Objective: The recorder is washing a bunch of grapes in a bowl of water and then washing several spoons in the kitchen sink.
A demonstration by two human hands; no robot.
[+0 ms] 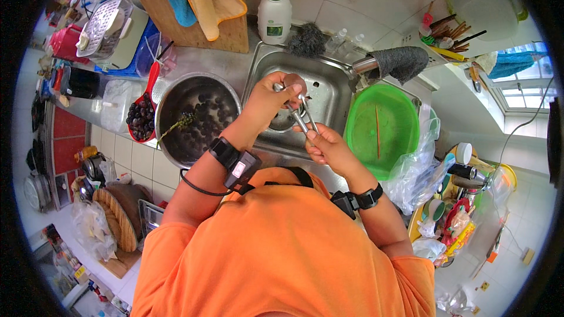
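Over the steel sink (338,73), my left hand (269,98) is closed around a rounded reddish-brown thing (295,84) whose kind I cannot make out. It presses against the upper ends of slim metal utensils (299,120), and a shiny metal end also shows by its fingers. Below and to the right, my right hand (330,148) grips the lower ends of these metal handles. Whether they are separate pieces or one hinged tool, I cannot tell. Part of the sink lies hidden behind my hands.
Left of the sink stands a steel basin (226,85) with dark grapes in water and a stem across its rim. A red strainer (154,82) of grapes is beside it. On the right are a green basin (382,167) and a cloth-wrapped faucet (399,61). A pump bottle (274,14) stands behind.
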